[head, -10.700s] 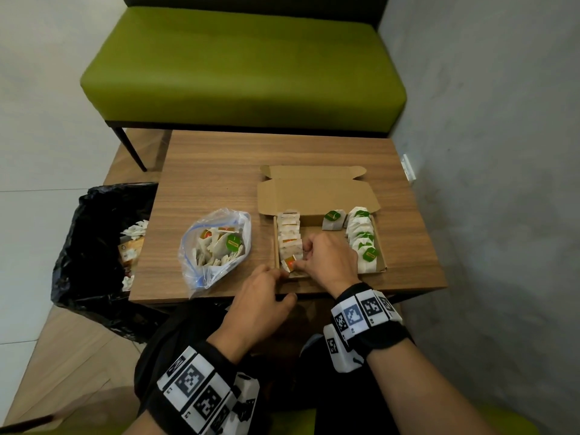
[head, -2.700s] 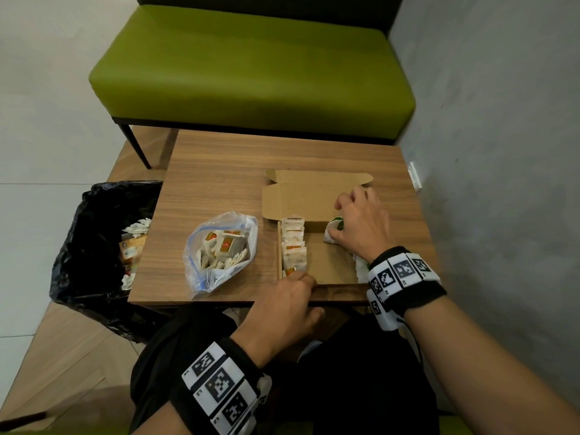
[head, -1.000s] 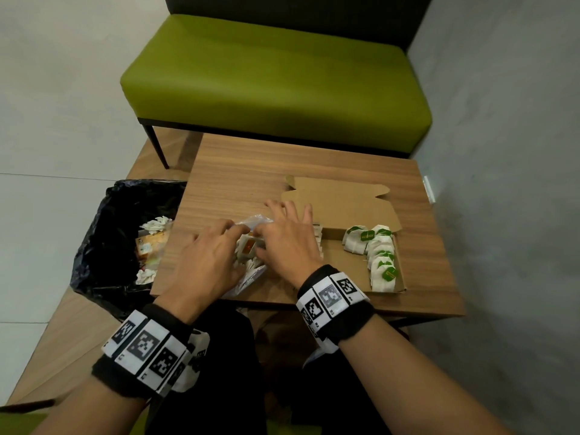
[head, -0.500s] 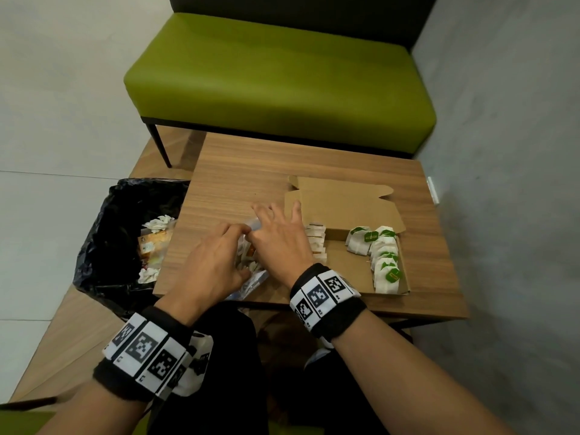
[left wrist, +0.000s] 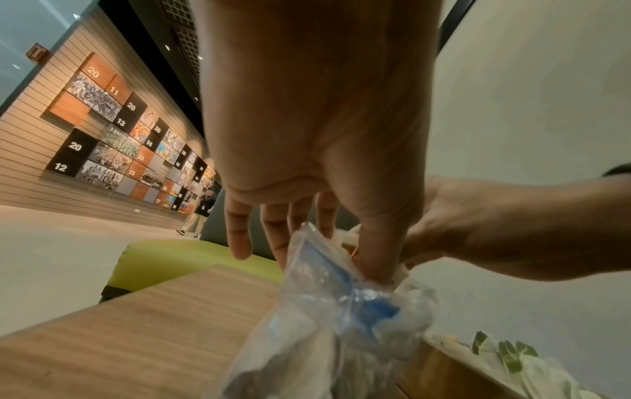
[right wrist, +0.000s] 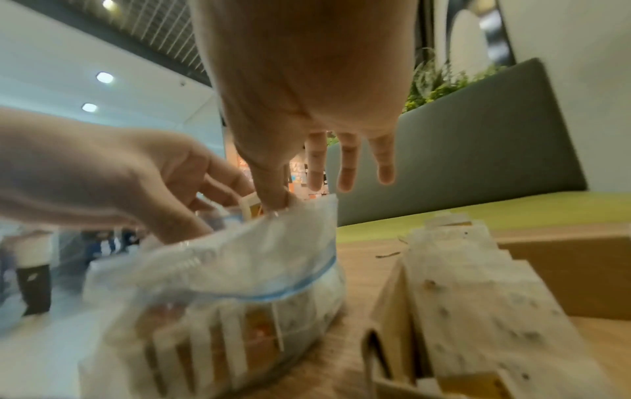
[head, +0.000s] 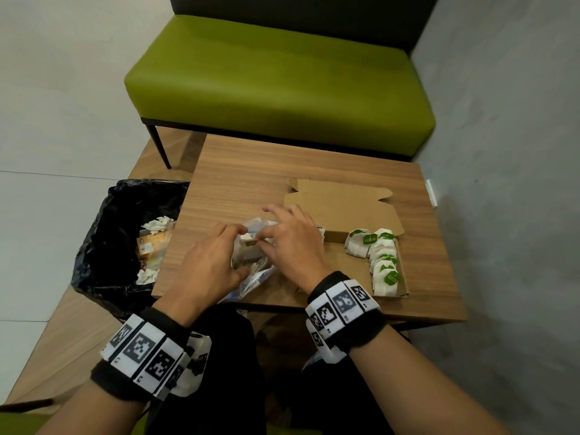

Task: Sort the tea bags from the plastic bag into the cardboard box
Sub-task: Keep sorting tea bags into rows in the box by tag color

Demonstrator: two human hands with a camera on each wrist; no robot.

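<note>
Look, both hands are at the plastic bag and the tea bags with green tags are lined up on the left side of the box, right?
Almost. Both the left hand and right hand are at the plastic bag, but the head view shows the green-tagged tea bags lined up along the right side of the cardboard box, not the left.

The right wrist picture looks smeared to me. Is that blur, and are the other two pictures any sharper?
Right wrist view: yes, motion blur smears the plastic bag and the left hand. Left wrist view: sharper, though the bag near the lens is soft. Head view: sharpest, evenly lit, with edges bent by the wide lens.
</note>
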